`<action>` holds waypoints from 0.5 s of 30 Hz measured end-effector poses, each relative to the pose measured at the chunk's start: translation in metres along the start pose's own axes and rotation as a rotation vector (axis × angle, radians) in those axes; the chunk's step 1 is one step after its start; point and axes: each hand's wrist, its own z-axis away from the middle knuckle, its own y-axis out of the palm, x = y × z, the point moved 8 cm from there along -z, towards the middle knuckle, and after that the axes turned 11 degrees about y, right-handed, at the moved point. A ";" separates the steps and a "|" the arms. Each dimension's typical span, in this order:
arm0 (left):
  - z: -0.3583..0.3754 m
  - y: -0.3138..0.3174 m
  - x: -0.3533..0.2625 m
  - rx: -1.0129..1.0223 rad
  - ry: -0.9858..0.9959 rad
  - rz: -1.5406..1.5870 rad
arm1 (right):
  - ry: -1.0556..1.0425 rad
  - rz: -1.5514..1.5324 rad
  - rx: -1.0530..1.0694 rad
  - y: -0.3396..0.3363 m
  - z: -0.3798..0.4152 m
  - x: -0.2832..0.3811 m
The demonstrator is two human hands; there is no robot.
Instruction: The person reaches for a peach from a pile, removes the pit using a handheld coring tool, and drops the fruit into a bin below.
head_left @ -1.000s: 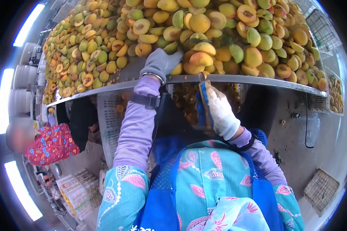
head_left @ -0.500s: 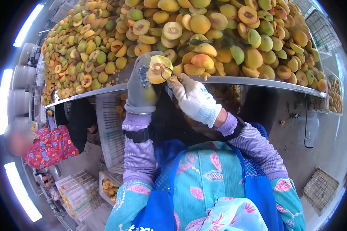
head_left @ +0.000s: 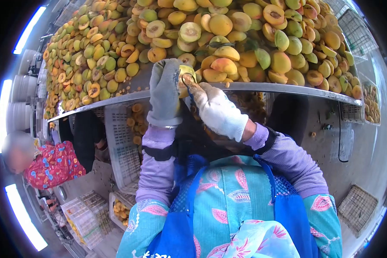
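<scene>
My left hand [head_left: 164, 92], in a grey glove, is closed around a yellow peach half [head_left: 185, 70] just in front of the table edge. The peach's cut face is turned toward my right hand [head_left: 219, 109], which wears a white glove with brown-stained fingertips. Those fingers are wrapped around a pitting tool, whose thin, dark curved loop [head_left: 183, 79] is against the cut face. The glove hides most of its handle. Beyond both hands, a big heap of halved peaches [head_left: 220, 26] lies on the table.
The table's metal edge [head_left: 284, 89] runs across in front of me. Below it on the left stands a white plastic crate [head_left: 121, 146], with peach pieces [head_left: 136, 124] beside it. Another person in a red flowered top [head_left: 56, 165] is at the left. A wire basket [head_left: 357, 208] sits on the floor at right.
My left hand has shifted slightly right and turned the peach half, so its cut face now faces more toward the right hand. The tool's loop stays at the fruit.
</scene>
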 end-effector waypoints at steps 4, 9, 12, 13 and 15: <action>0.020 0.022 0.014 -0.326 -0.401 0.679 | 0.068 -0.228 -0.109 0.003 -0.001 -0.013; 0.018 0.020 0.005 -0.205 -0.320 0.585 | 0.172 -0.287 -0.105 0.009 0.006 -0.008; 0.026 0.032 0.017 -0.310 -0.510 0.849 | 0.455 -0.560 0.241 0.021 0.017 -0.023; 0.015 0.032 0.007 -0.132 -0.513 0.822 | 0.392 -0.495 0.176 0.022 0.004 -0.033; 0.005 0.033 0.002 0.040 -0.505 0.792 | 0.338 -0.525 0.127 0.024 0.002 -0.039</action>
